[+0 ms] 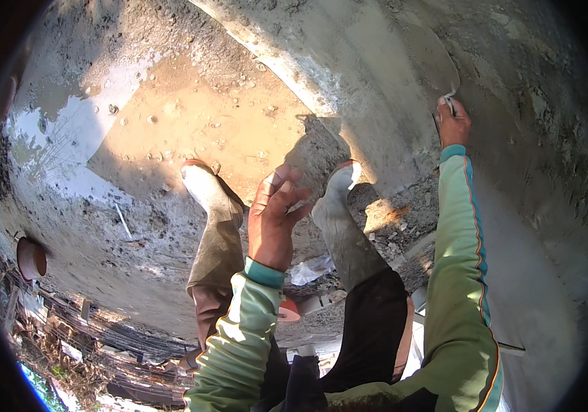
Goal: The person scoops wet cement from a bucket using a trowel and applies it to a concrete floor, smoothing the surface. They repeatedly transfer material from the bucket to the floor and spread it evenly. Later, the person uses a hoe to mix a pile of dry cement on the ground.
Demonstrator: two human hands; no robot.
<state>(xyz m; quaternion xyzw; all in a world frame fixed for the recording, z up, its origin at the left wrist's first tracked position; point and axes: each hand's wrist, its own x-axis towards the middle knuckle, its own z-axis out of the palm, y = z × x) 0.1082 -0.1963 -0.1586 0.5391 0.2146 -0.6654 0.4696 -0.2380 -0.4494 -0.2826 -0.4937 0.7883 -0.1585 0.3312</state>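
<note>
My left hand (274,220) hangs in front of me above the wet ground, between my two boots. Its fingers are loosely bent and apart, with nothing visible in them. Out to the right, my right hand (454,123) is closed against the smooth grey wet cement surface (417,75). Something thin and pale shows at its fingertips, too small to make out. A fine curved line runs across the cement up to that hand.
My mud-coated boots (211,199) stand on wet ground with a brown puddle (198,117) and small stones. Behind them lie a crumpled clear plastic piece (311,270) and a red round object (288,310). A reddish round container (31,259) and metal rods (122,357) are at the left.
</note>
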